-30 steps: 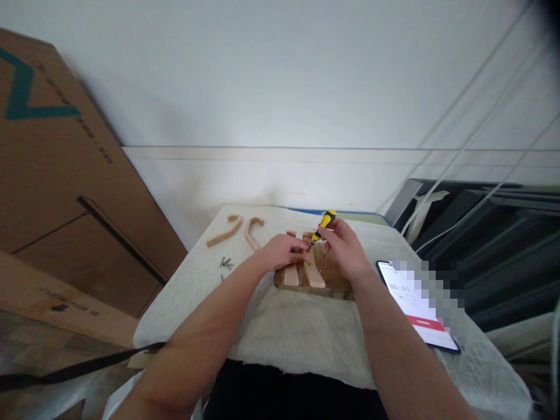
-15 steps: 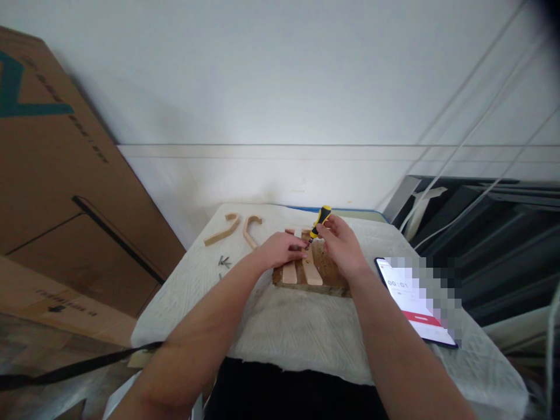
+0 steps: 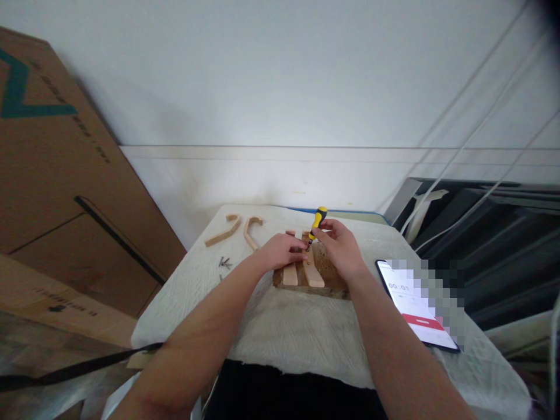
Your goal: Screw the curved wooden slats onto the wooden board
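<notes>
A dark wooden board [image 3: 328, 273] lies on the cloth-covered table [image 3: 280, 326], with two light wooden hooks [image 3: 301, 271] lying on it. My right hand [image 3: 341, 248] is closed round a small yellow-and-black screwdriver [image 3: 317, 221], its tip down at the far end of a hook. Pinched fingers of my left hand [image 3: 282, 249] press at the screwdriver tip, on the hook's top end; whether they hold a screw is hidden.
Two more loose wooden hooks [image 3: 238, 229] lie at the table's far left, with several dark screws [image 3: 224, 262] beside them. A phone [image 3: 415, 303] with a lit screen lies at the right. A large cardboard box [image 3: 56, 192] leans at the left. A black strap [image 3: 65, 368] crosses the lower left.
The screwdriver handle has tipped from leaning right to more upright, and my right hand has shifted slightly left. My left hand has stayed in place.
</notes>
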Tool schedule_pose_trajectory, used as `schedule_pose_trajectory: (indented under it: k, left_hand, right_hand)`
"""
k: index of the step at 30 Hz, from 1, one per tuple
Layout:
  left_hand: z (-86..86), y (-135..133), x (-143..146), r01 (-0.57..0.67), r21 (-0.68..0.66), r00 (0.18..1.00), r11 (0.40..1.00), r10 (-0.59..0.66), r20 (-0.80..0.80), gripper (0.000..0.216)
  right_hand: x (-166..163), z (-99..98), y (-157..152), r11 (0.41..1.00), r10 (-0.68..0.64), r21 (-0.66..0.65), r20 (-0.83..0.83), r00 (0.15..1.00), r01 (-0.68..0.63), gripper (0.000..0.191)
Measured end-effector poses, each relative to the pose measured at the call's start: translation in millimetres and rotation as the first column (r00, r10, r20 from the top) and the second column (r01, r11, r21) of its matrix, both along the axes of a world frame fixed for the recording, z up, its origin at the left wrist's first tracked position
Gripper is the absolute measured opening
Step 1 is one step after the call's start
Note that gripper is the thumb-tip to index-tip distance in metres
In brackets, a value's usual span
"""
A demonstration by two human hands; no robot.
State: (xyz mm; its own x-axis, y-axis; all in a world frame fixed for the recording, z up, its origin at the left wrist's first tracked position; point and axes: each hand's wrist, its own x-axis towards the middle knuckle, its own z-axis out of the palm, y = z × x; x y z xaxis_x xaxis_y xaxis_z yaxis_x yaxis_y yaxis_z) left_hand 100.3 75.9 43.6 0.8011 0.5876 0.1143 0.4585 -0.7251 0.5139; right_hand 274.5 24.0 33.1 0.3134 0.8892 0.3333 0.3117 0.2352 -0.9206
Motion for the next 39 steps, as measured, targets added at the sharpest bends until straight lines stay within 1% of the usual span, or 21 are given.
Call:
schedule_pose_trajectory:
  k: [3,6,9,11,13,15,18,20,22,25,27,30,33,34,36,39]
  left_hand:
    - [-1.5,1.0,0.3,-0.013,-0.026,1.000,1.000,0.013,0.004,0.030]
    - [-2.6,1.3,0.0,-0.014,-0.052,1.000,0.999,0.016,0.027,0.029]
    - [-2.0,0.7,-0.4,-0.004,-0.043,1.000,0.999,0.005,0.024,0.029]
    - [-0.9,0.0,-0.5,-0.001,-0.031,1.000,1.000,0.001,0.011,0.029]
    - [0.0,-0.6,-0.5,-0.001,-0.025,1.000,1.000,0.001,0.007,0.029]
    - [0.3,-0.9,-0.4,-0.009,-0.034,1.000,0.999,0.010,0.016,0.030]
    - [-0.2,-0.8,-0.5,-0.025,-0.052,0.999,0.998,0.027,0.028,0.030]
    - [-0.3,-0.6,-0.7,-0.021,-0.056,0.999,0.998,0.022,0.031,0.030]
    - [0.0,-0.5,-1.0,-0.014,-0.050,0.999,0.999,0.016,0.031,0.029]
    - [0.1,-0.5,-1.1,0.003,-0.031,1.000,0.999,-0.002,0.029,0.027]
    - [-0.9,0.0,-1.0,0.010,-0.022,1.000,1.000,-0.009,0.028,0.027]
    - [-3.5,1.4,-0.8,0.002,-0.017,1.000,1.000,-0.001,0.022,0.031]
    - [-4.6,1.9,-0.7,-0.003,-0.025,1.000,1.000,0.004,0.026,0.031]
    - [-4.3,1.7,-0.7,-0.006,-0.025,1.000,1.000,0.006,0.026,0.031]
    - [-2.9,0.9,-0.6,-0.009,-0.019,1.000,1.000,0.009,0.020,0.030]
    - [-1.0,-0.1,-0.4,0.009,-0.002,1.000,1.000,-0.009,0.006,0.029]
  right_hand:
    - [-0.1,0.6,-0.9,0.999,-0.035,-0.019,-0.008,0.999,0.034,0.037]
    - [0.5,0.6,-0.6,1.000,0.007,-0.002,-0.019,1.000,-0.007,0.035]
    - [0.6,1.0,0.1,0.999,0.028,0.025,0.029,0.999,-0.028,0.033]
    - [0.0,2.1,0.0,1.000,-0.006,0.004,0.072,0.997,0.006,0.033]
    - [-0.6,3.2,-0.7,0.999,-0.041,-0.023,0.081,0.996,0.043,0.035]
    - [-0.8,3.9,-1.7,0.999,-0.039,-0.034,0.038,0.999,0.040,0.035]
    - [0.1,3.9,-3.0,0.999,0.023,-0.040,-0.083,0.996,-0.026,0.033]
    - [0.8,3.1,-2.9,0.998,0.043,-0.048,-0.114,0.993,-0.049,0.030]
    - [1.0,1.7,-1.7,0.999,0.027,-0.037,-0.085,0.996,-0.030,0.031]
    - [0.4,-1.3,1.4,1.000,-0.018,0.013,-0.021,1.000,0.018,0.034]
    - [0.0,-3.2,3.3,1.000,-0.027,0.016,-0.006,1.000,0.027,0.036]
    - [0.1,-4.5,4.1,0.999,0.031,0.015,-0.017,0.999,-0.031,0.038]
    - [1.2,-4.2,3.2,0.995,0.086,0.057,-0.038,0.996,-0.084,0.036]
    - [1.5,-3.9,2.8,0.995,0.083,0.064,-0.035,0.996,-0.080,0.035]
    - [1.6,-2.7,2.2,0.998,0.036,0.053,-0.001,0.999,-0.036,0.034]
    - [0.9,-0.7,1.5,0.996,-0.083,-0.003,0.074,0.994,0.084,0.040]
